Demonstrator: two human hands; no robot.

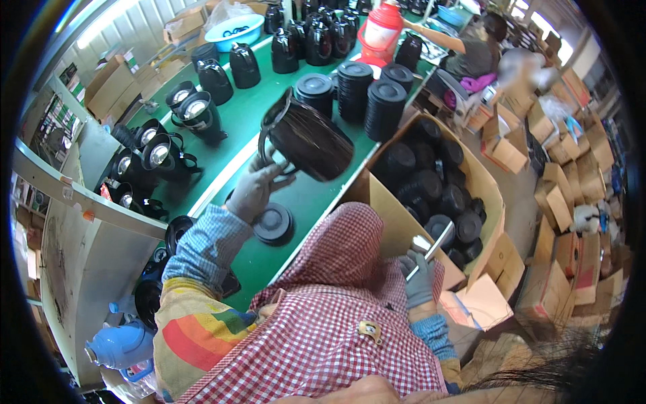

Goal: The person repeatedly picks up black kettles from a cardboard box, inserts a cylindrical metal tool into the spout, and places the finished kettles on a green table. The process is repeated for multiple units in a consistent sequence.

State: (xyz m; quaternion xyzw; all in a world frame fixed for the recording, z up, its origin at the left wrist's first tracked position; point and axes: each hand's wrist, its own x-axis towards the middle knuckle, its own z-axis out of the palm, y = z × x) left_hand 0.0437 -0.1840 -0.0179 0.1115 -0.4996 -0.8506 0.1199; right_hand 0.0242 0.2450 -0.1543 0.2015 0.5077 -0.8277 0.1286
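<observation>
My left hand, in a grey glove, grips a glossy black jug by its handle. The jug is tilted above the green bench, its rim towards the upper left. Below it, a round black lid lies on the bench beside my left wrist. My right hand, also gloved, is closed around a silvery tool with a long straight shaft, low at my right side next to a carton. I cannot make out the tool's exact kind.
An open carton full of black round parts stands at the right. Stacks of black lids line the bench's right edge. Several black jugs, a red-and-white bucket and a blue basin stand farther back. A co-worker sits at the far right.
</observation>
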